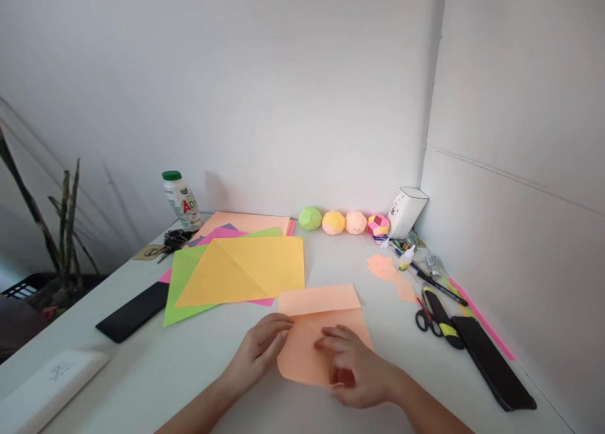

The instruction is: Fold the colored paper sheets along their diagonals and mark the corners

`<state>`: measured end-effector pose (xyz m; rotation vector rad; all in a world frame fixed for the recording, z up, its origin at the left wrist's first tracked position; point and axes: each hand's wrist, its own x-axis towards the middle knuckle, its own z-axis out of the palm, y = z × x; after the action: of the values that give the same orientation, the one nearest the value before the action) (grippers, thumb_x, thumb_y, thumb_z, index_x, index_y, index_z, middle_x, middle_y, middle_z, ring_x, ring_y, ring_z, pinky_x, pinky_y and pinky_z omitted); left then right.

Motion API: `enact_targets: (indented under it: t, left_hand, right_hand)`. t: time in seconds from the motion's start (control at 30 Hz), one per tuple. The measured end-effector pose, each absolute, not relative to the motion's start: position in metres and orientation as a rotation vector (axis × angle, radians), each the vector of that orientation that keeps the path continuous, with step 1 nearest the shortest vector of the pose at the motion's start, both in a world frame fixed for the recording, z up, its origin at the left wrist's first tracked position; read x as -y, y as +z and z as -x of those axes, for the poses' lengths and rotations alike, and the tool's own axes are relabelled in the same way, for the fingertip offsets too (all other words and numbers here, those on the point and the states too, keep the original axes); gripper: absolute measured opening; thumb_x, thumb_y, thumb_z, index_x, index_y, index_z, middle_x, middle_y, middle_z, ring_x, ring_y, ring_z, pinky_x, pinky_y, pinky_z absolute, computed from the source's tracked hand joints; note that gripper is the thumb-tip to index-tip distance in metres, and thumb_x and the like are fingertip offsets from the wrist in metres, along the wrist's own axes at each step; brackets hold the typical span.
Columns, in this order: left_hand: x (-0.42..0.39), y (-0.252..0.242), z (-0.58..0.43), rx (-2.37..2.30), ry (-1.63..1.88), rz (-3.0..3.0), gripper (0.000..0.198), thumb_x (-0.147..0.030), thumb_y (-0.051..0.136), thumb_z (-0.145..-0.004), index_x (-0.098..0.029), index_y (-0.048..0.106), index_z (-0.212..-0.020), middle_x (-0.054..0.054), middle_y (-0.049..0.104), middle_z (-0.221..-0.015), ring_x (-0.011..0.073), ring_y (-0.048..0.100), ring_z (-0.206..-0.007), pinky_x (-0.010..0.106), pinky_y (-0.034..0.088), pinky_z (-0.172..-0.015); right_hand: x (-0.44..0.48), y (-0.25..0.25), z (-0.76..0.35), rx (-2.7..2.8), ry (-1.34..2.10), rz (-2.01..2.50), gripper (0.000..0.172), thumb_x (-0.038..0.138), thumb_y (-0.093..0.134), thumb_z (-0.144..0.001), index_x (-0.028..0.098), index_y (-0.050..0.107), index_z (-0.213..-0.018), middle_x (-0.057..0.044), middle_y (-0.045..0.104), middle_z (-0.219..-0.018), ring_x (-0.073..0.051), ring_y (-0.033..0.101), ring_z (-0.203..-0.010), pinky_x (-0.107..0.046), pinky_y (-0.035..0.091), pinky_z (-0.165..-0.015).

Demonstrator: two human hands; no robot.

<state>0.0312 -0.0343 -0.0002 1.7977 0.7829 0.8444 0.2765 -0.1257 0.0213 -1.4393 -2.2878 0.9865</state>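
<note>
A peach-orange paper sheet [307,349] lies on the white table in front of me, with a folded band [321,300] across its far end. My left hand [259,346] rests at the sheet's left edge, fingers stretched out and the fingertips touching the paper beside the fold. Over the sheet's right half is my right hand [354,365]. Its outer fingers lie on the paper, while thumb and index finger close around the near edge. The palm side of the right hand is hidden.
Yellow paper [255,267] and green paper [177,289] overlap at left, near a black phone-like slab [135,311]. Paper balls [333,223] line the wall. Orange scraps [382,268], a glue bottle [406,257], scissors [428,320] and a cutter [442,317] lie at right.
</note>
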Motion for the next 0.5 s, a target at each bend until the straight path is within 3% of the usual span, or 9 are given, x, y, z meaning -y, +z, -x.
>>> enact_targets:
  t: [0.1, 0.3, 0.43, 0.5]
  left_hand:
    - [0.037, -0.001, -0.03, -0.634, 0.804, -1.836, 0.028, -0.048, 0.062, -0.082, -0.027, 0.072, -0.098, 0.01, 0.065, -0.109, 0.0304, 0.056, -0.108, 0.043, 0.044, -0.096]
    - [0.044, -0.005, -0.03, -0.343, 0.617, -1.856, 0.053, -0.067, 0.066, -0.07, -0.027, 0.07, -0.104, 0.012, 0.065, -0.106, 0.0305, 0.058, -0.101, 0.043, 0.046, -0.091]
    - [0.045, -0.001, -0.031, -0.324, 0.556, -1.861, 0.058, -0.072, 0.059, -0.072, -0.025, 0.07, -0.103, 0.013, 0.065, -0.107, 0.0318, 0.058, -0.101, 0.042, 0.047, -0.09]
    - [0.045, 0.001, -0.031, -0.354, 0.556, -1.864, 0.05, -0.066, 0.05, -0.082, -0.025, 0.071, -0.101, 0.013, 0.065, -0.106, 0.0311, 0.058, -0.103, 0.042, 0.046, -0.092]
  right_hand:
    - [0.128, 0.027, -0.275, 2.291, 0.978, 1.448, 0.011, 0.026, 0.066, -0.069, 0.022, 0.071, -0.078, -0.003, 0.05, -0.141, -0.029, 0.025, -0.141, -0.047, 0.013, -0.115]
    - [0.132, 0.026, -0.274, 2.346, 0.875, 1.469, 0.015, 0.025, 0.067, -0.066, 0.02, 0.072, -0.08, -0.006, 0.052, -0.138, -0.031, 0.028, -0.139, -0.047, 0.016, -0.114]
    - [0.135, 0.022, -0.276, 2.335, 0.826, 1.467, 0.012, 0.028, 0.067, -0.067, 0.02, 0.07, -0.076, -0.008, 0.053, -0.137, -0.032, 0.03, -0.138, -0.046, 0.023, -0.111]
    - [0.137, 0.018, -0.277, 2.342, 0.798, 1.461, 0.012, 0.029, 0.067, -0.067, 0.02, 0.069, -0.075, -0.007, 0.052, -0.138, -0.032, 0.03, -0.137, -0.047, 0.024, -0.11]
